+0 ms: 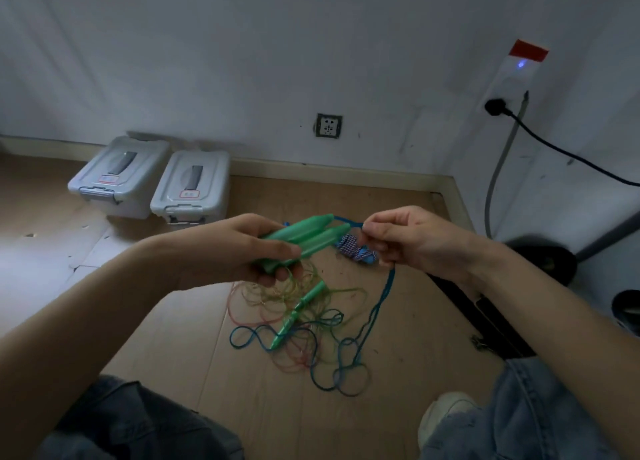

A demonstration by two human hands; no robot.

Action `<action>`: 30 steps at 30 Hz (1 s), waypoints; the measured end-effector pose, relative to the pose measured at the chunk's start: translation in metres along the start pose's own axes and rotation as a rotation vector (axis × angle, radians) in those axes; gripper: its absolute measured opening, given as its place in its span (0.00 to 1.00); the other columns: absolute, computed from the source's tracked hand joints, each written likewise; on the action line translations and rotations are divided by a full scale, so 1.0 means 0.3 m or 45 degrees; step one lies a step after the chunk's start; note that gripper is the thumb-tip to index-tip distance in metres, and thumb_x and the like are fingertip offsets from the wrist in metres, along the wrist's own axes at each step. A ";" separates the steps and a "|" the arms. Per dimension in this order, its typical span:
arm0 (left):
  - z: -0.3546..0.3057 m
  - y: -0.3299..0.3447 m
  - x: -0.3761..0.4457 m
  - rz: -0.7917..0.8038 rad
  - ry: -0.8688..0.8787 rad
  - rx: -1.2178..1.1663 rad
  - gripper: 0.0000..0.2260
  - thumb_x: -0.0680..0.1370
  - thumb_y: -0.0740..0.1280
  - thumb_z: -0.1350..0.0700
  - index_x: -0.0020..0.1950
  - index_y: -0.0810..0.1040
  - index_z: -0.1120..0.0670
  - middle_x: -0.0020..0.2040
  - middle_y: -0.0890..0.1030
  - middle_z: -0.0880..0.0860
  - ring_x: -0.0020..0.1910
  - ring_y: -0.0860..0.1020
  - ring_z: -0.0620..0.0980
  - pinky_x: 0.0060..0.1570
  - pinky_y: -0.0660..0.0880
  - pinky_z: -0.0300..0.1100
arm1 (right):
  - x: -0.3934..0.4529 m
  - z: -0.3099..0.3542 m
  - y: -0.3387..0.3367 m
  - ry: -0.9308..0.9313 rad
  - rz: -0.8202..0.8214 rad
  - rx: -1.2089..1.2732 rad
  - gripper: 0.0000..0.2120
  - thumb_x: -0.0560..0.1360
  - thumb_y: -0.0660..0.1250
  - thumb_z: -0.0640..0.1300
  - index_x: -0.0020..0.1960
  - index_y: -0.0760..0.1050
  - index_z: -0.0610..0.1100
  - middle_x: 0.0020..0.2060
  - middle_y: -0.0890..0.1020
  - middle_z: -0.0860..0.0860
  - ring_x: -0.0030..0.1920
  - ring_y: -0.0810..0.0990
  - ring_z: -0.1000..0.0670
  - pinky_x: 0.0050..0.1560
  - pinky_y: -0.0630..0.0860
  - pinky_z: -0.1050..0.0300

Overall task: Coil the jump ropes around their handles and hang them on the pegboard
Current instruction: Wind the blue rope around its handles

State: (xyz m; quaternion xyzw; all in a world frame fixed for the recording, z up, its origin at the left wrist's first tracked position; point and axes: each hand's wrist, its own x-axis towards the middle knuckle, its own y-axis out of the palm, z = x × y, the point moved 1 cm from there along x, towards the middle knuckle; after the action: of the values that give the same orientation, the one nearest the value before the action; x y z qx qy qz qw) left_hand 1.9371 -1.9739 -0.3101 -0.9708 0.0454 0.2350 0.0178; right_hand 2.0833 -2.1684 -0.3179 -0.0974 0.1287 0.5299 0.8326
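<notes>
My left hand [249, 248] grips two green jump rope handles [306, 234] side by side, tips pointing right. Its blue rope [384, 297] leaves the handle tips, passes through my right hand [415, 241], which pinches it, and drops to a loose tangle on the floor. A second rope with rainbow-coloured cord [273, 300] lies in a heap below, its green handles [298, 312] on top. A bundled blue-and-white striped rope [351, 246] lies on the floor behind my hands. No pegboard is in view.
Two grey lidded storage boxes [156, 179] stand by the wall at the left. A wall socket [328, 125] and a plugged-in black cable [568, 155] are on the walls. My knees in jeans and a white shoe [446, 414] are at the bottom.
</notes>
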 end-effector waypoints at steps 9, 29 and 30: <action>0.086 0.113 0.106 0.134 -0.360 1.002 0.09 0.78 0.61 0.58 0.48 0.76 0.62 0.37 0.77 0.53 0.25 0.71 0.41 0.26 0.69 0.29 | -0.006 -0.047 0.234 -0.586 0.306 -2.216 0.08 0.78 0.60 0.42 0.53 0.76 0.44 0.47 0.78 0.50 0.46 0.75 0.49 0.47 0.74 0.54; -0.080 0.121 -0.013 -0.368 0.540 0.269 0.07 0.74 0.65 0.60 0.51 0.75 0.55 0.32 0.77 0.48 0.29 0.72 0.44 0.28 0.70 0.34 | -0.022 -0.012 0.089 -0.078 0.197 0.218 0.12 0.74 0.60 0.52 0.36 0.72 0.46 0.25 0.66 0.54 0.22 0.57 0.58 0.22 0.51 0.63; -0.078 0.127 -0.010 -0.347 0.563 0.253 0.09 0.74 0.65 0.61 0.54 0.75 0.54 0.33 0.77 0.50 0.30 0.72 0.44 0.28 0.69 0.34 | -0.020 -0.020 0.092 -0.020 0.232 0.240 0.13 0.75 0.59 0.52 0.36 0.71 0.46 0.24 0.66 0.54 0.22 0.57 0.58 0.22 0.52 0.64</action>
State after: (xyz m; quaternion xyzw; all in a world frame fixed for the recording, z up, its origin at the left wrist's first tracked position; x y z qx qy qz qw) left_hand 1.9414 -2.0128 -0.2885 -0.9891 -0.0601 0.0071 0.1339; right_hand 2.0552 -2.1639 -0.3223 -0.0026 0.1796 0.5898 0.7873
